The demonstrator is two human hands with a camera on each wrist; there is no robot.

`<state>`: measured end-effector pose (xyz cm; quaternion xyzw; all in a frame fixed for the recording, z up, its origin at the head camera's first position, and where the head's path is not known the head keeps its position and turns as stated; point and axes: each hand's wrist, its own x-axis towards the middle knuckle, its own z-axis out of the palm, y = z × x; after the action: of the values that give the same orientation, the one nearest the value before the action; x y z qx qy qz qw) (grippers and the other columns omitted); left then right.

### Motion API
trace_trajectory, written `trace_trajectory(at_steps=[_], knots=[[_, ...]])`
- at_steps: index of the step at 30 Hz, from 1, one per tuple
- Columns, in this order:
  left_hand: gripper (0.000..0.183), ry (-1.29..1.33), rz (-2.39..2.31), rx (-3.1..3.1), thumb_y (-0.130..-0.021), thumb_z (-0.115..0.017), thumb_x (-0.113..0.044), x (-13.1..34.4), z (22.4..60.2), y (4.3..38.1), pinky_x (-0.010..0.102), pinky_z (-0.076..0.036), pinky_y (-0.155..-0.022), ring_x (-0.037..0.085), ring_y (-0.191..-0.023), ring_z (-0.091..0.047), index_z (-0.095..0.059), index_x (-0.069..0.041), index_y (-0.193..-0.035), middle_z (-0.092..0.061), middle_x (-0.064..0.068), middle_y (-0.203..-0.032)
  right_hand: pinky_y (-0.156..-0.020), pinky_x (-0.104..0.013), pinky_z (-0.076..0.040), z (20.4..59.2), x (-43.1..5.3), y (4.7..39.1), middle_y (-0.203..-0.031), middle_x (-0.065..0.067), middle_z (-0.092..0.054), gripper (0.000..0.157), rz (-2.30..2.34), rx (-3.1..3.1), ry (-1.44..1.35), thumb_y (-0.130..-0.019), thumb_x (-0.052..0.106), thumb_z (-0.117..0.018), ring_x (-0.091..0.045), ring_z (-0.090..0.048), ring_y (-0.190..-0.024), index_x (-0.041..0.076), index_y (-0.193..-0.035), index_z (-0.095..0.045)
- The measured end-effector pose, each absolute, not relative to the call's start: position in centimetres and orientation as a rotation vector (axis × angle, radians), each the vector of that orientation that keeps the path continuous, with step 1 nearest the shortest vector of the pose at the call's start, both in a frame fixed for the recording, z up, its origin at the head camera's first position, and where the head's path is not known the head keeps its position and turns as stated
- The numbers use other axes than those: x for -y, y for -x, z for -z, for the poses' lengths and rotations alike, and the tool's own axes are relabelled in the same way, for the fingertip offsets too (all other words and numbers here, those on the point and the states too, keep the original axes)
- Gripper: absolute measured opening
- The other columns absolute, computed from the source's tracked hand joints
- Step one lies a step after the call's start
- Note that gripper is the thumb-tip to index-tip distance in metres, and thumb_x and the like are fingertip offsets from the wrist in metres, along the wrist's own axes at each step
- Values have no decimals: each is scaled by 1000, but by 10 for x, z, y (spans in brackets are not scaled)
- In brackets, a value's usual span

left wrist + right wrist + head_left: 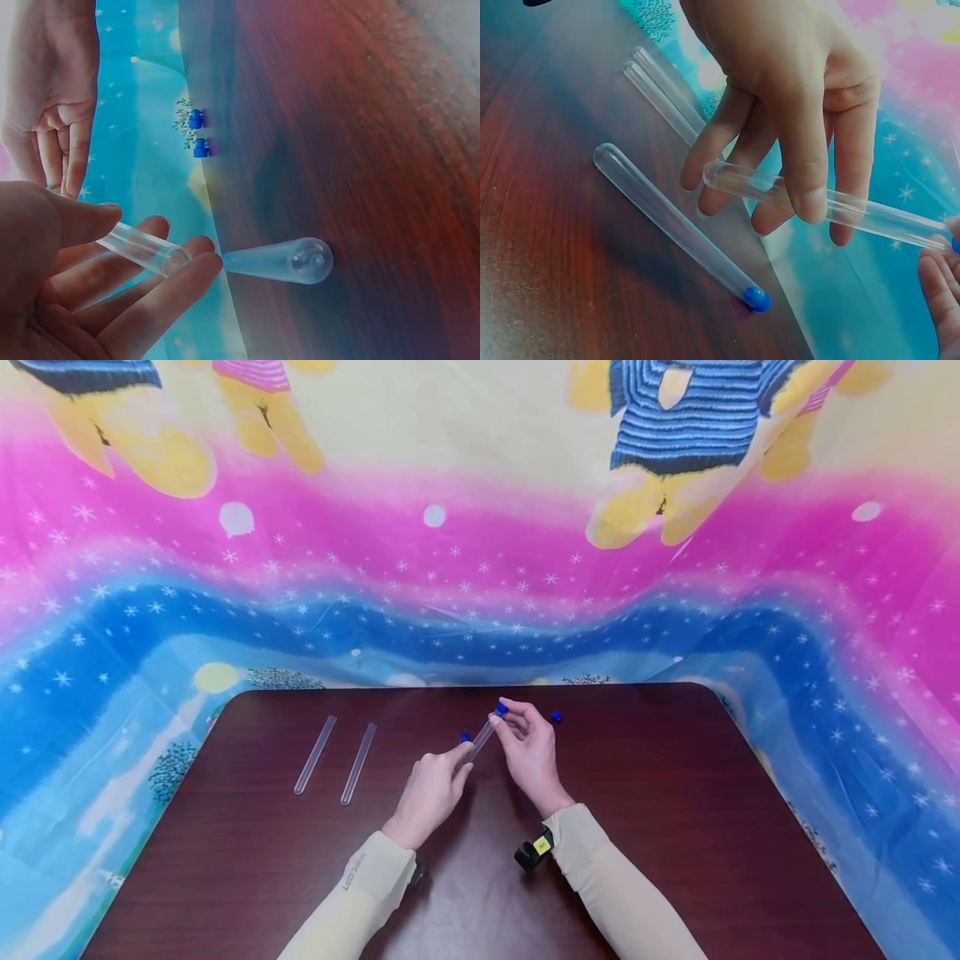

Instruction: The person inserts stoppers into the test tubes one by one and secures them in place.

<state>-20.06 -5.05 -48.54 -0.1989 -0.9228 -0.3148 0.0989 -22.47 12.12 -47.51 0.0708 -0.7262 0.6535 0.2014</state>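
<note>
A clear test tube (pixel 483 737) slants up between the two hands, its rounded end toward the left. The left hand (pixel 431 789) pinches it along its lower part, thumb against fingers. At the tube's mouth the fingertips of the right hand (pixel 529 750) pinch a blue stopper (pixel 502 707); how deep it sits is hidden by the fingers. Beneath the left hand, a second test tube (pixel 671 217) lies on the table with a blue stopper (pixel 757 298) in its end. Two unstoppered test tubes (pixel 315 756) (pixel 359 765) lie side by side farther left.
Two loose blue stoppers (pixel 196 118) (pixel 201 148) rest on the dark wooden table (pixel 247 877) near its far edge, beyond the right hand. A patterned cloth (pixel 465 560) hangs close behind the table and along its sides.
</note>
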Motion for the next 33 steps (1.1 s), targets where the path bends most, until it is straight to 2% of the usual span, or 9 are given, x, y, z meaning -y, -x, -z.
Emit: trace_trajectory(at_steps=[5,9,12,17,23,29,33], knots=[[30,604,987,2728,-98,-70,-12,49,484,200,24,-44,-46,5,-48,-52,-69,-9,-128,-69,2,-77,-91,-32,-52,474,-123,224,-115,-13,-72,29,-1838,1991,-215,-95,9,-73,-27,-70,-105,4,-124,-69],[30,607,1001,2732,-98,-70,-13,48,481,200,23,-43,-44,4,-47,-48,-69,-9,-128,-69,3,-79,-89,-30,-53,474,-124,225,-113,-14,-73,28,-1858,1953,-224,-96,8,-72,-28,-71,-103,2,-123,-70],[31,598,997,2738,-98,-71,-12,47,481,200,22,-44,-46,3,-49,-50,-69,-9,-128,-71,5,-83,-88,-27,-53,467,-123,221,-112,-18,-72,27,-1885,1937,-227,-96,5,-71,-33,-70,-103,-2,-122,-69],[33,591,996,2756,-97,-71,-11,45,483,201,23,-43,-45,5,-47,-49,-68,-9,-129,-69,4,-80,-88,-28,-53,448,-120,210,-112,-26,-70,27,-1916,1955,-196,-95,-5,-68,-40,-69,-104,-9,-121,-66],[32,588,966,2755,-97,-71,-12,44,483,202,25,-41,-43,6,-46,-47,-69,-10,-129,-65,1,-74,-87,-29,-54,451,-122,212,-112,-26,-70,27,-1946,1944,-194,-96,-5,-66,-36,-70,-102,-9,-123,-66],[33,572,992,2761,-98,-71,-12,44,485,202,24,-42,-44,5,-47,-49,-68,-10,-131,-71,5,-83,-86,-28,-54,454,-122,213,-112,-26,-70,28,-1943,1964,-188,-97,-3,-66,-35,-71,-102,-8,-124,-65],[32,569,989,2748,-98,-71,-12,44,487,202,24,-41,-43,5,-47,-48,-69,-11,-129,-71,5,-83,-87,-29,-54,456,-121,214,-112,-26,-70,28,-1955,1954,-196,-97,-4,-66,-37,-70,-102,-9,-125,-65]])
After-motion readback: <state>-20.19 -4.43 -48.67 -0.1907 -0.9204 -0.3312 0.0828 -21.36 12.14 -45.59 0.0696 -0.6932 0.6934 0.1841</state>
